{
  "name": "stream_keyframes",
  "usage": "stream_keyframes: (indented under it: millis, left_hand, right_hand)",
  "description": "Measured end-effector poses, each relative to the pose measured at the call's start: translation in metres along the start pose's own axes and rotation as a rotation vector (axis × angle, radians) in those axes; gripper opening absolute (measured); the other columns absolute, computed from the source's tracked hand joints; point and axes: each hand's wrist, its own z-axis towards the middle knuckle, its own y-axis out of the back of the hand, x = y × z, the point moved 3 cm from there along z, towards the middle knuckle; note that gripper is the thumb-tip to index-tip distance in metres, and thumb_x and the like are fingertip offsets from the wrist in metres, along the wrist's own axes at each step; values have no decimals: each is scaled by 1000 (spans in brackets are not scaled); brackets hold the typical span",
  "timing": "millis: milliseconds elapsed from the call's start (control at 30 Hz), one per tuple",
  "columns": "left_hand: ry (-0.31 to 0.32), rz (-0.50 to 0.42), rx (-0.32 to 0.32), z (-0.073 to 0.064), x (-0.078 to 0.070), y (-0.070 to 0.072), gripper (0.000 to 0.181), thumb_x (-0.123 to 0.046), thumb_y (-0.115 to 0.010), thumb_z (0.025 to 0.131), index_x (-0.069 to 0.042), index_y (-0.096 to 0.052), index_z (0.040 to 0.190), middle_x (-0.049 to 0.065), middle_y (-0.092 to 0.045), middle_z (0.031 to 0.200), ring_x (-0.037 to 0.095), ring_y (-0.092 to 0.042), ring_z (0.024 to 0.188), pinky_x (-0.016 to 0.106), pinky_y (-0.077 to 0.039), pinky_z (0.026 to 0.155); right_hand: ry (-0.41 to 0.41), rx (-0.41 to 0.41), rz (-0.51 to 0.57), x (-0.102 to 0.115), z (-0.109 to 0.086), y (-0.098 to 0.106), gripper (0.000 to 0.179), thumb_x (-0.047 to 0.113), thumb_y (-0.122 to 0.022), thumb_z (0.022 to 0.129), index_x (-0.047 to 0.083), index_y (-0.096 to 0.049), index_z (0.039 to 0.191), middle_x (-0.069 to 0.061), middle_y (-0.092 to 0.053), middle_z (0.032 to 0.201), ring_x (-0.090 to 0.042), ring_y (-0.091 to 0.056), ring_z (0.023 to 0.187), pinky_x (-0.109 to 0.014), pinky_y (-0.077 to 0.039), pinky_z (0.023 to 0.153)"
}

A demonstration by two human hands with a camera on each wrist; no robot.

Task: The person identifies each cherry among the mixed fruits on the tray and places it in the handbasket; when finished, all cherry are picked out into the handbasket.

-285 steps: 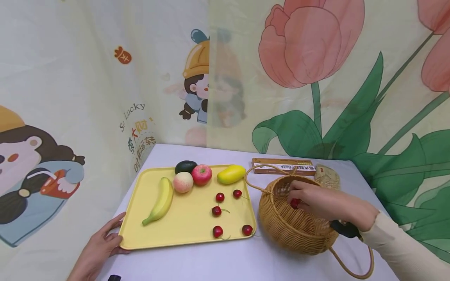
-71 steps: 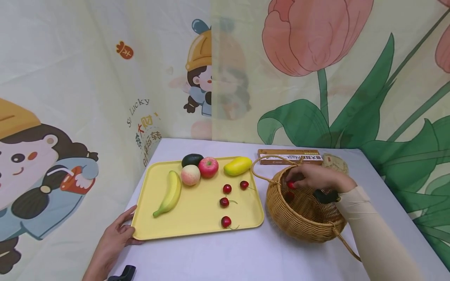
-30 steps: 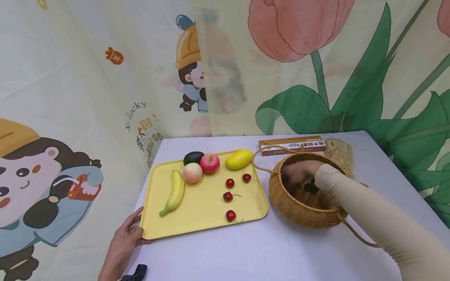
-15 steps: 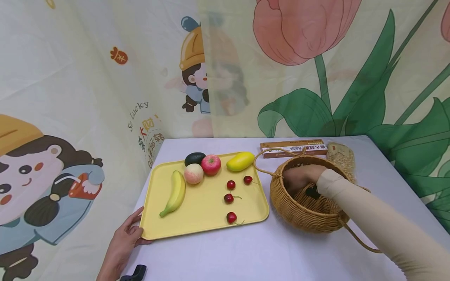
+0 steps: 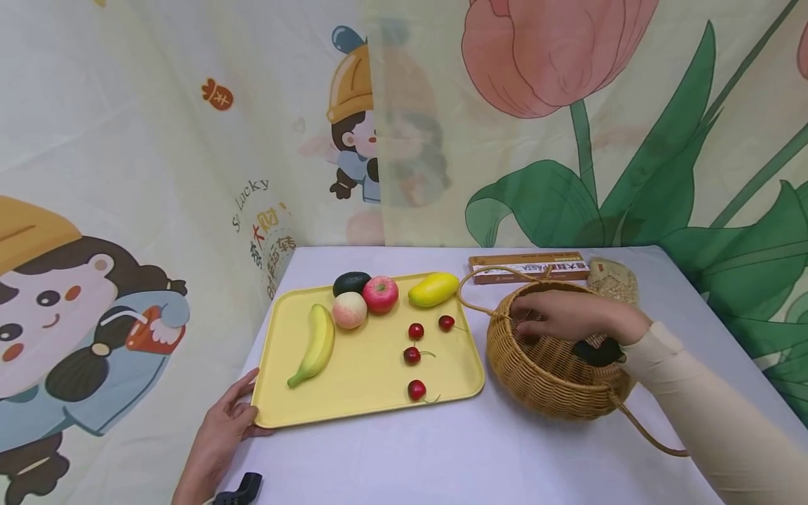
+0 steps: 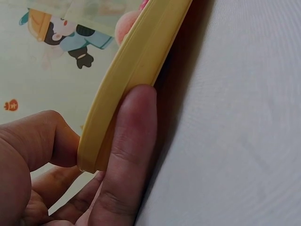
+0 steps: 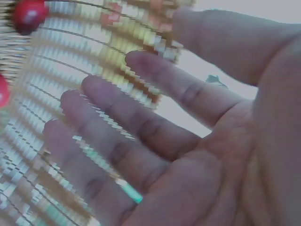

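My left hand (image 5: pixel 217 435) pinches the near left corner of the yellow tray (image 5: pixel 360 379); the left wrist view shows fingers on both sides of its rim. On the tray lie a banana (image 5: pixel 313 347), a peach (image 5: pixel 349 310), an apple (image 5: pixel 381 294), a dark green avocado-like fruit (image 5: pixel 351 283), a mango (image 5: pixel 433 290) and several cherries (image 5: pixel 412 355). My right hand (image 5: pixel 574 315) is over the mouth of the wicker basket (image 5: pixel 536 386), fingertips inside. In the right wrist view its fingers are extended and hold nothing, with a cherry (image 7: pixel 29 15) against the wicker beyond them.
Behind the basket lies a pasta box (image 5: pixel 530 268), and a bag of grain-like food (image 5: pixel 612 280) is beside it. The basket's handles (image 5: pixel 650 435) stick out to both sides. White cloth covers the table (image 5: pixel 379 463), and printed curtains hang behind.
Two cherries have gone from the tray's right part since the earliest frame. My right hand carried a cherry into the basket, reached deep, and has now risen without it. My left hand stays at the tray.
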Motion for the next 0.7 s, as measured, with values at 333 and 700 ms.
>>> stream_keyframes:
  millis: [333, 700]
  left_hand:
    - [10, -13, 15, -1, -2, 2, 81, 0, -42, 98, -24, -22, 172, 25, -28, 168, 25, -64, 103, 36, -70, 80]
    - [14, -31, 33, -1, -3, 5, 82, 3, -43, 98, -23, -22, 172, 24, -30, 168, 23, -66, 102, 36, -69, 81]
  right_hand:
    - [-76, -271, -109, 44, -32, 3, 24, 24, -66, 105, 16, -69, 128, 5, -69, 110, -7, -64, 93, -33, -65, 82]
    - [151, -413, -178, 112, -27, -22, 33, 15, -73, 99, 19, -70, 131, 3, -68, 125, -6, -67, 98, -26, -66, 82]
